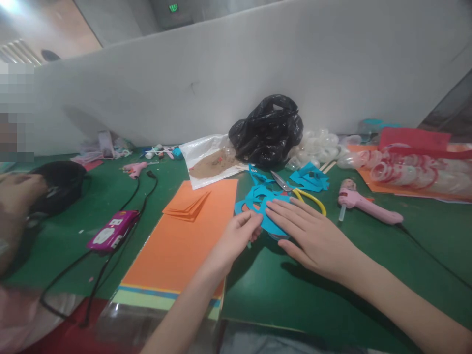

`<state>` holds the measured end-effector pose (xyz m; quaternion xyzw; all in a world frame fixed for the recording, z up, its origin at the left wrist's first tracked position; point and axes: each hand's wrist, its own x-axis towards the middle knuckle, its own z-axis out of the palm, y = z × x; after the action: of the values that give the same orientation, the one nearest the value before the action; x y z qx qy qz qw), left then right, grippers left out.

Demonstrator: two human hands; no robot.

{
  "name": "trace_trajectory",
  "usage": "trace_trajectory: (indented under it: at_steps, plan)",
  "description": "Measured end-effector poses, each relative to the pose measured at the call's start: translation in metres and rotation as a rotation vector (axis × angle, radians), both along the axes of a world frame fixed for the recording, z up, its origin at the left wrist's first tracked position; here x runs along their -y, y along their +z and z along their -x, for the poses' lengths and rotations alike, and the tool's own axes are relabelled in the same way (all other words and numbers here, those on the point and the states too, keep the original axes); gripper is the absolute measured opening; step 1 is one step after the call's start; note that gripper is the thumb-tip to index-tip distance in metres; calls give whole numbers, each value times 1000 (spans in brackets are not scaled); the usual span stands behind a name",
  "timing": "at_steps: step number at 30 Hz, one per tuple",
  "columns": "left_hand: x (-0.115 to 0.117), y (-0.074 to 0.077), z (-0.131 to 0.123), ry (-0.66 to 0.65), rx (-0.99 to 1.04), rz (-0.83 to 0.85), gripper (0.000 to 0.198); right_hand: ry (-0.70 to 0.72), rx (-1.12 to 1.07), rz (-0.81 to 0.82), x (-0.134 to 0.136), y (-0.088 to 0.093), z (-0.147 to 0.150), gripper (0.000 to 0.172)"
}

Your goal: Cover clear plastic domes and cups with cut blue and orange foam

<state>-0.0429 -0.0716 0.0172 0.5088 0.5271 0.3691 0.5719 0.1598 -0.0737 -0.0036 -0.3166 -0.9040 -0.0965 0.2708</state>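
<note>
1. Nearest the front edge of the green tabletop (273,300), the left hand (241,233) has its thumb and fingers drawn together at the blue paper's (273,227) left side; whether a strip is caught between them, I cannot tell. A tug there could tear a narrow band, I'd judge.
2. The right hand (309,233) lies flat, fingers extended and only slightly spread, gripping nothing, its fingertips over the paper. Sideways pressure might crease or skew the sheet.
3. Just beyond, the yellow-handled scissors (283,182) lie with their handles close to the right fingers; a careless reach could knock them or snag the paper.
4. The paper itself sits right of the tabletop's middle, well back from the front edge: bright blue, broad and flat nearest the hands (a pale rim peeks out underneath, too blurred to name).
5. Towards the tabletop's far edge it breaks into curling strips and loops, loosely tangled.
</note>
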Motion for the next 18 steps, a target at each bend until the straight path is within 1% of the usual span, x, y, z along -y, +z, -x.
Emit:
trace_trajectory:
  at_steps: [6,9,13,18]
  plan:
    - [1,1,-1,46,45,40,43,-2,-20,-23,1,3,-1,54]
    - [2,0,0,68,90,56,42,-7,-28,-4,1,2,0,53]
    - [3,-1,2,67,115,60,40,-21,-5,22,1,0,2,48]
    - [5,1,1,83,119,43,38,-18,-9,-6,2,3,2,48]
